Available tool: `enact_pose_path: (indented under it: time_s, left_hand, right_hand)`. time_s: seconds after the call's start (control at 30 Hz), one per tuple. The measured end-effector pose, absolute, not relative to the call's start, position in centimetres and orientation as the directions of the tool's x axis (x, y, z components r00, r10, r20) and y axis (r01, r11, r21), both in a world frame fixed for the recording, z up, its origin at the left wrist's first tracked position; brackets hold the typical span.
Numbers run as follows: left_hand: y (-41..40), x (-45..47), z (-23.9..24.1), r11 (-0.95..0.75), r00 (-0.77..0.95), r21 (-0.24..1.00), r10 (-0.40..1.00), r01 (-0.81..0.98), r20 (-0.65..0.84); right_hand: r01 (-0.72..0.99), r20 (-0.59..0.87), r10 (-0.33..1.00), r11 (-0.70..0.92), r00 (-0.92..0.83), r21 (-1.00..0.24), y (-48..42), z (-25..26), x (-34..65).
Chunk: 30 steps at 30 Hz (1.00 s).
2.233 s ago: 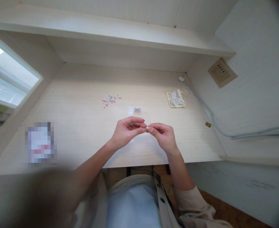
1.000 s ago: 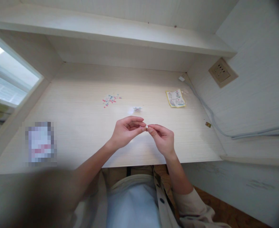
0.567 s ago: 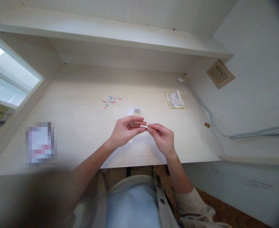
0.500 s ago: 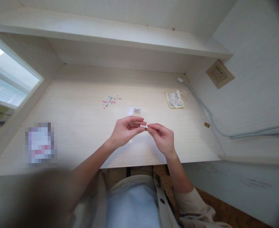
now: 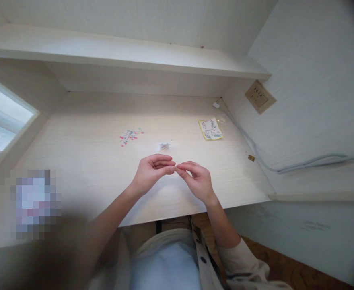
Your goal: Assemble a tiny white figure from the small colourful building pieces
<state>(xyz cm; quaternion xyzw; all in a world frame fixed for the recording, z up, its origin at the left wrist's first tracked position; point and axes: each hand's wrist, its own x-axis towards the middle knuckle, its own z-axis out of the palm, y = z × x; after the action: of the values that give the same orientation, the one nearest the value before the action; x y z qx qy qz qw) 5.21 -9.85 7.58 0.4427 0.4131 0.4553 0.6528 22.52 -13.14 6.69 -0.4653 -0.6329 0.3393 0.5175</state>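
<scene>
My left hand (image 5: 151, 173) and my right hand (image 5: 195, 181) meet fingertip to fingertip just above the front middle of the pale wooden desk (image 5: 83, 161). Both pinch at the same spot, and the small white piece between them is almost wholly hidden by the fingers. A little beyond the hands lies a tiny clear-and-white cluster (image 5: 164, 146). Farther back on the left is a scatter of small red, blue and white beads (image 5: 129, 135).
A yellow-edged printed packet (image 5: 210, 129) lies at the back right. A grey cable (image 5: 257, 155) runs along the right wall past a small brown object (image 5: 251, 158). A wall socket (image 5: 260, 96) sits above. A shelf (image 5: 119, 50) overhangs the desk. A blurred patch (image 5: 35, 203) is front left.
The view has swung right and downward, so everything sits lower and further left in the frame. The white piece that showed between my fingertips is now covered by them. The hands stay together.
</scene>
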Motion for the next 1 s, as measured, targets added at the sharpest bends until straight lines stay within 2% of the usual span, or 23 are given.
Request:
enact_pose_path:
  time_s: [0.47,0.83,1.0]
  left_hand:
    - [-8.0,5.6,5.7,0.298,0.308,0.922,0.926,-0.247,-0.217]
    - [-7.1,5.8,5.6,0.4,0.332,0.898,0.885,-0.181,-0.328]
    - [-7.1,6.0,5.4,0.4,0.367,0.895,0.877,-0.196,-0.311]
  right_hand:
    - [0.261,0.352,0.93,0.367,-0.103,-0.893,-11.8,5.4,23.6]
    - [0.264,0.339,0.934,0.358,-0.115,-0.896,-11.3,4.4,24.1]
    - [0.256,0.316,0.94,0.34,-0.131,-0.905,-11.1,4.3,24.3]
